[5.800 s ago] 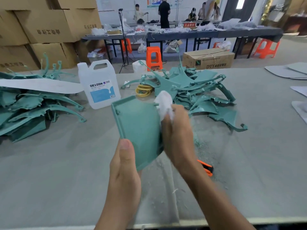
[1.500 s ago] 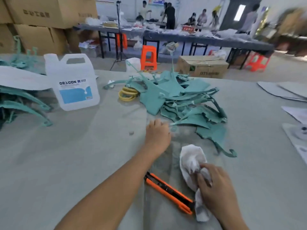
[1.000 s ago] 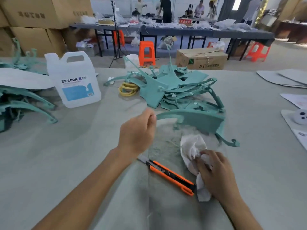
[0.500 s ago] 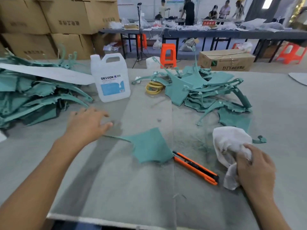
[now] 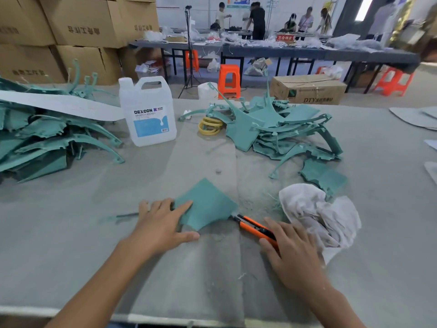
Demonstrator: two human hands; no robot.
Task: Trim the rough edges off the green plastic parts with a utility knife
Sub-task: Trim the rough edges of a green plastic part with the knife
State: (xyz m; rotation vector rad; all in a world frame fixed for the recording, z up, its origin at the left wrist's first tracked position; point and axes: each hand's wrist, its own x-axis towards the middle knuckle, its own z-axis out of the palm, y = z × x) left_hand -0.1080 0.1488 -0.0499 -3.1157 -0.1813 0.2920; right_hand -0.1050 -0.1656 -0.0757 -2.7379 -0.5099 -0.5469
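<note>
The person is leaning over the grey tabletop point(image 5: 71, 245) with both hands down. The left grip point(image 5: 163, 223) is lying open and flat, fingers spread, its forefinger resting on the near left edge of a flat green plastic part point(image 5: 208, 204) that is sitting on the tabletop right in front of them. The right grip point(image 5: 293, 254) is also open, fingers stretched forward and lying over the back end of an orange utility knife point(image 5: 254, 227); nothing is curling round the handle. The knife is lying flat, its blade end pointing at the near right corner of the green part, just beside it. A crumpled white rag point(image 5: 319, 214) is sitting just beside the right grip, with green shavings point(image 5: 267, 200) scattered between it and the part. Farther back a pile of green parts point(image 5: 283, 131) is heaped on the right, another pile point(image 5: 47, 138) on the left, and a white jug point(image 5: 149, 114) and yellow rings point(image 5: 210, 125) are standing between them.
</note>
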